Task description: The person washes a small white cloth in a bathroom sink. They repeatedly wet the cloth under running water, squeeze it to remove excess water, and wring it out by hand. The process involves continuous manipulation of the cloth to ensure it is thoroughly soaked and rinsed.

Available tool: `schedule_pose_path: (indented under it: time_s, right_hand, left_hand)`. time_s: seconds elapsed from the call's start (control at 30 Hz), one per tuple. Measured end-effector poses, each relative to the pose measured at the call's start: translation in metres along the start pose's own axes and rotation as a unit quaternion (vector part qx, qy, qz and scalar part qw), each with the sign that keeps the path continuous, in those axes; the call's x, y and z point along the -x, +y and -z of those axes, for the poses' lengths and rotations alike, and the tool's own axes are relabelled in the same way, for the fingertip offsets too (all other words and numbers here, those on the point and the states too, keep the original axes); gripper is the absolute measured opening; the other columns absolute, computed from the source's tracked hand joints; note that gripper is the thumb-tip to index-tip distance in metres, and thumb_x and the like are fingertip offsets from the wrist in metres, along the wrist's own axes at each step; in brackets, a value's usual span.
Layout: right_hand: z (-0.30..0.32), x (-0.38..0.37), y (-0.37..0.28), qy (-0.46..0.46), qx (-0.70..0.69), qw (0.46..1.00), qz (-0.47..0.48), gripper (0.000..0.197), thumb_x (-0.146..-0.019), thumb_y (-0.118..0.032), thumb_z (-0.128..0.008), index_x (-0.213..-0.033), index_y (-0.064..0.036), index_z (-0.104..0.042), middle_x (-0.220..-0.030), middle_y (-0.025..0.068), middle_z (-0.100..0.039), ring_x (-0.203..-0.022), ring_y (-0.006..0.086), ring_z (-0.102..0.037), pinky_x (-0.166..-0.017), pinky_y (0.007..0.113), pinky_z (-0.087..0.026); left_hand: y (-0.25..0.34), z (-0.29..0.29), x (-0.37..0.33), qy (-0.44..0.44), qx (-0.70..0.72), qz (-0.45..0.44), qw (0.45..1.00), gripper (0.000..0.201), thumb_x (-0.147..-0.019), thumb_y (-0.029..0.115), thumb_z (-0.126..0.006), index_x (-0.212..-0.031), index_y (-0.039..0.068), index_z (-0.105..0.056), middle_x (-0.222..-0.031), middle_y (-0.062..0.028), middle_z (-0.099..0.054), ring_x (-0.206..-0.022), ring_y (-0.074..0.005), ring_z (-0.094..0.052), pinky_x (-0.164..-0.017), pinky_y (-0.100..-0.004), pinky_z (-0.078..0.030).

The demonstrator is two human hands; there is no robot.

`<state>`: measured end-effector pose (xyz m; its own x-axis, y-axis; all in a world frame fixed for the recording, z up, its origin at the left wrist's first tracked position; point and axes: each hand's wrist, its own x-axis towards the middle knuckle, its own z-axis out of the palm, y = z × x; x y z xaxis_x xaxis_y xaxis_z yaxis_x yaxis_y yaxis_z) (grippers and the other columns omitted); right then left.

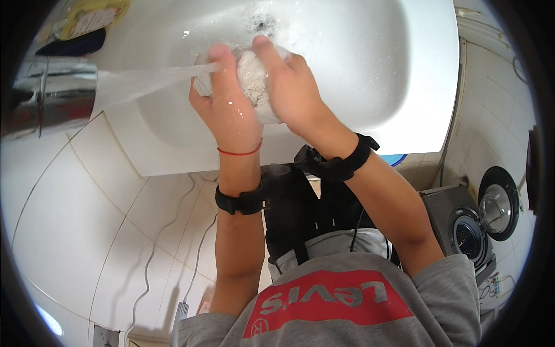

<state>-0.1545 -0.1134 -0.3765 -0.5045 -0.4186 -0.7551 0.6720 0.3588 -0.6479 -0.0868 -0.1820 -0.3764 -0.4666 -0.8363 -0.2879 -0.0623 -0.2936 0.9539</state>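
Between the left hand and right hand, fingers curled around it, a wet whitish bundle sits over the white basin. Water from the metal tap strikes the left hand; wetting looks done, rinsing apparently unfinished. Beyond lies the drain.

A grey washing machine stands with its round door open.
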Motion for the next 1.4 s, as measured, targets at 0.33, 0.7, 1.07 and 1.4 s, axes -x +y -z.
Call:
schedule_pose_path:
  time_s: [0.33, 0.7, 1.07, 1.4]
  right_hand:
    - [0.016, -0.01, 0.017, 0.066, 0.195, 0.86, 0.466, 0.041, -0.098, -0.028, -0.061, -0.069, 0.0002, -0.053, -0.046, 0.0119, -0.047, -0.038, 0.0231, -0.046, -0.038, 0.034, -0.034]
    - [0.008, -0.01, -0.003, -0.019, -0.05, 0.981, 0.186, 0.055, -0.091, -0.044, -0.071, -0.107, 0.0065, -0.058, -0.073, 0.0151, -0.063, -0.058, 0.017, -0.06, -0.053, 0.03, -0.048]
    - [-0.03, -0.012, 0.023, 0.115, 0.198, 0.848, 0.478, 0.021, -0.076, -0.025, -0.074, -0.086, -0.0088, -0.066, -0.082, 0.006, -0.063, -0.074, 0.0263, -0.062, -0.059, 0.038, -0.049]
    - [0.014, -0.002, 0.019, -0.08, 0.066, 0.972, 0.209, 0.034, -0.087, -0.035, -0.073, -0.105, -0.0067, -0.068, -0.093, 0.008, -0.069, -0.083, 0.0206, -0.068, -0.068, 0.029, -0.053]
  left_hand:
    - [-0.008, 0.006, -0.008, 0.038, 0.212, 0.237, 0.947, 0.037, -0.103, 0.035, -0.05, -0.118, 0.001, -0.056, -0.107, -0.0098, -0.066, -0.094, -0.0252, -0.066, -0.08, -0.0375, -0.056]
    - [-0.003, 0.002, 0.013, -0.08, 0.115, 0.019, 0.99, 0.04, -0.107, 0.035, -0.046, -0.138, 0.009, -0.047, -0.135, -0.0085, -0.053, -0.128, -0.0212, -0.05, -0.103, -0.0376, -0.046]
    - [-0.019, 0.021, 0.004, -0.025, 0.303, 0.183, 0.935, 0.032, -0.105, 0.037, -0.046, -0.112, 0.007, -0.057, -0.104, -0.001, -0.058, -0.099, -0.0148, -0.057, -0.085, -0.0303, -0.05]
    - [-0.016, 0.022, 0.01, -0.017, 0.065, 0.057, 0.996, 0.027, -0.097, 0.008, -0.062, -0.123, 0.001, -0.058, -0.116, -0.0036, -0.062, -0.107, -0.0144, -0.057, -0.093, -0.0297, -0.047]
